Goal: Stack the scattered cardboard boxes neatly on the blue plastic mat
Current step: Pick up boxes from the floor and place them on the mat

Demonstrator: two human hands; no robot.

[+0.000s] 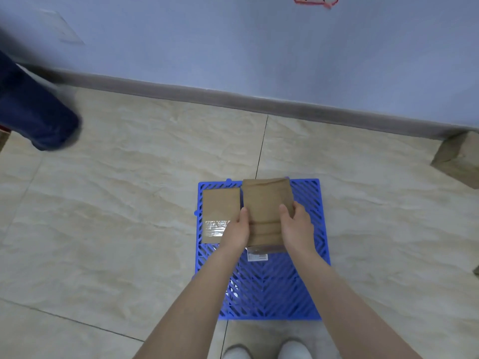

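Fingers [284, 210] of left hand [237, 230], right hand [298, 226] curled round box stack [265, 198] on blue mat [272, 294]. Best squared flush beside taped box [220, 206].

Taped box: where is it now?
Head view: the taped box lies flat on the far-left part of the mat, close beside the stack, which the left hand and right hand grip.
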